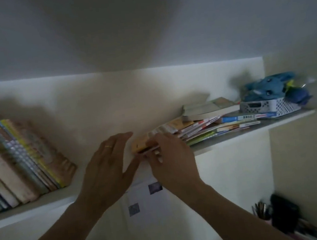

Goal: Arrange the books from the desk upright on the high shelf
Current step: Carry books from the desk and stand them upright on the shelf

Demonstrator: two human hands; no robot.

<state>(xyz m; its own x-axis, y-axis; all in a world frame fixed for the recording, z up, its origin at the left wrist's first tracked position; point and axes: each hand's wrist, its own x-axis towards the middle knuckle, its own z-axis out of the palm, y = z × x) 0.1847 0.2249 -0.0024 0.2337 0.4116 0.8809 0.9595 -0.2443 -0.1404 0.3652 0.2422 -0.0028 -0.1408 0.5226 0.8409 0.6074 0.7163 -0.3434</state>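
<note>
The high shelf point(233, 134) serves as reference. A yellow-orange book point(139, 145) lies at the shelf's front edge near its middle, long axis running along the shelf from lower left to upper right, spine side facing the viewer; it is tilted low, not upright. The right hand point(170, 157) grasps this book, fingers curled over its near edge. The left hand point(108, 168) is released, fingers straight and together, palm toward the book's left end, just beside it; contact cannot be confirmed.

To the right of the held book, a slumped pile of books point(203, 128) lies nearly flat on the shelf, a thick pale book point(207, 109) resting on top. Further right, a white perforated basket point(269, 107) carries a blue plush toy point(271, 88). At the shelf's left end, a row of books point(21, 159) stands leaning leftward. Below the shelf, papers point(147, 205) hang on the wall.
</note>
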